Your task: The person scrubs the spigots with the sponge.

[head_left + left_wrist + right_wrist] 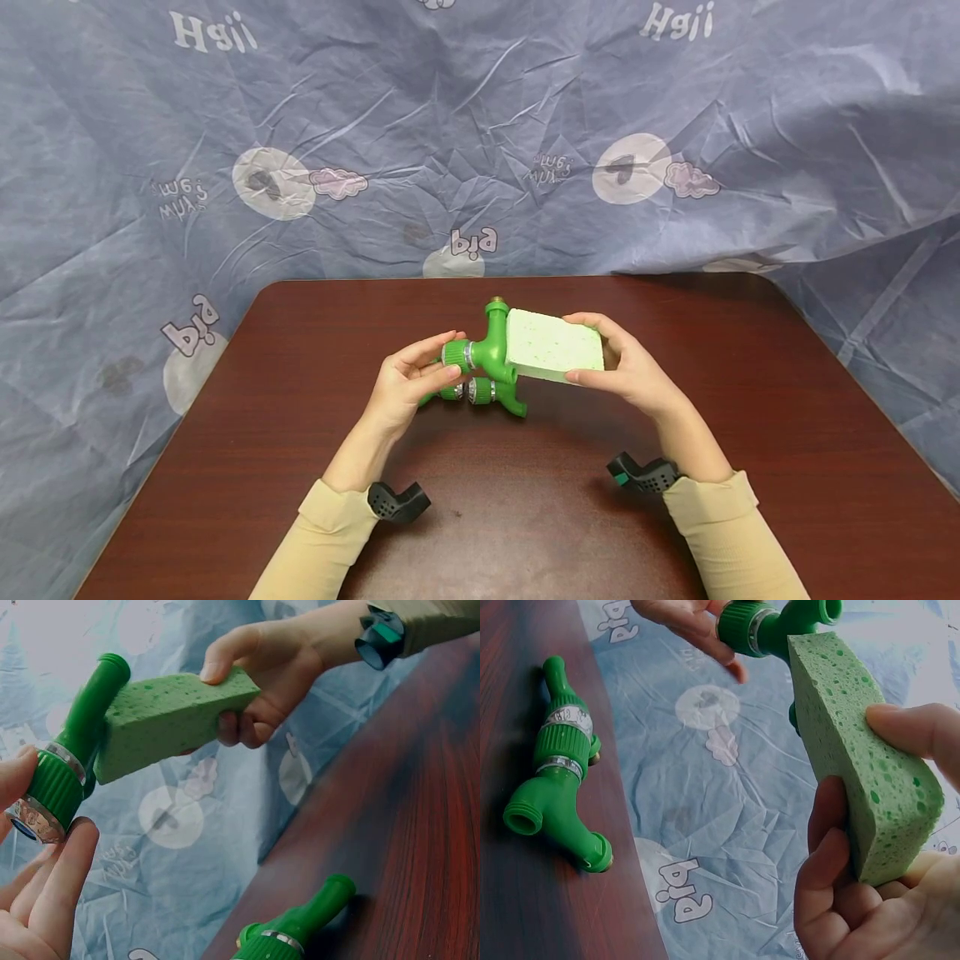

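My left hand [397, 387] pinches the ribbed knob of a green plastic tap [492, 348] between thumb and fingers, above the table. The tap's brass-tipped inlet points away from me in the head view. In my right hand [639, 377] is a pale green sponge block [555, 343], gripped at its right end by thumb and fingers. The sponge's left end lies against the side of the tap's body; the right wrist view shows its pitted surface [855, 727]. Below the held tap, two more green taps [551, 806] lie on the table, knob to knob, partly hidden in the head view.
A dark red-brown wooden table [525, 500] carries the lying taps. Behind it hangs a wrinkled blue-grey printed cloth [480, 108]. Black camera mounts [401, 502] sit on both wrists, over cream sleeves [318, 542].
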Tool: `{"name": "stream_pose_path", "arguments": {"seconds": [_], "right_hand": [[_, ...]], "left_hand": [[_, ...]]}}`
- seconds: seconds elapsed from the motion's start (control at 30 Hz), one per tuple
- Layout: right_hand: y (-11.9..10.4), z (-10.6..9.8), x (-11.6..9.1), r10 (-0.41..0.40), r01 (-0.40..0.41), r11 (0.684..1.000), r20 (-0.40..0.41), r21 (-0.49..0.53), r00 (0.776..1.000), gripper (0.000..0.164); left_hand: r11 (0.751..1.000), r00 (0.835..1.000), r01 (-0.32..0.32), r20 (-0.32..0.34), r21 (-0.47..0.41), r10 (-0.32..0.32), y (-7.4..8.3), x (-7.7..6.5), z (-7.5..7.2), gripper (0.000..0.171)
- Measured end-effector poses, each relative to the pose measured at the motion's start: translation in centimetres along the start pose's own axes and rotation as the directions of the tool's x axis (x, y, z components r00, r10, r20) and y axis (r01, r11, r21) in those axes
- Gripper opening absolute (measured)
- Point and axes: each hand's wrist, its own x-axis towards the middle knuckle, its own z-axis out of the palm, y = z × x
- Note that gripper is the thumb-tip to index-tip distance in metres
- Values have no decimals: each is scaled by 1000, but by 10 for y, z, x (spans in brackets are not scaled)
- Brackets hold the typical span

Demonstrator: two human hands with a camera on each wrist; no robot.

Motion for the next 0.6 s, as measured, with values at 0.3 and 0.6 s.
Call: {"name": "stream_pose_path", "arguments": {"seconds": [0.3, 0.6], "right_hand": [[-2, -5, -2, -44, 44, 999, -10, 1, 999, 64], [-2, 13, 3, -110, 121, 991, 165, -59, 980, 64]], "left_hand": [[998, 997, 47, -65, 45, -44, -1, 1, -1, 47], [991, 998, 70, -10, 117, -70, -11, -1, 8, 44]]}}
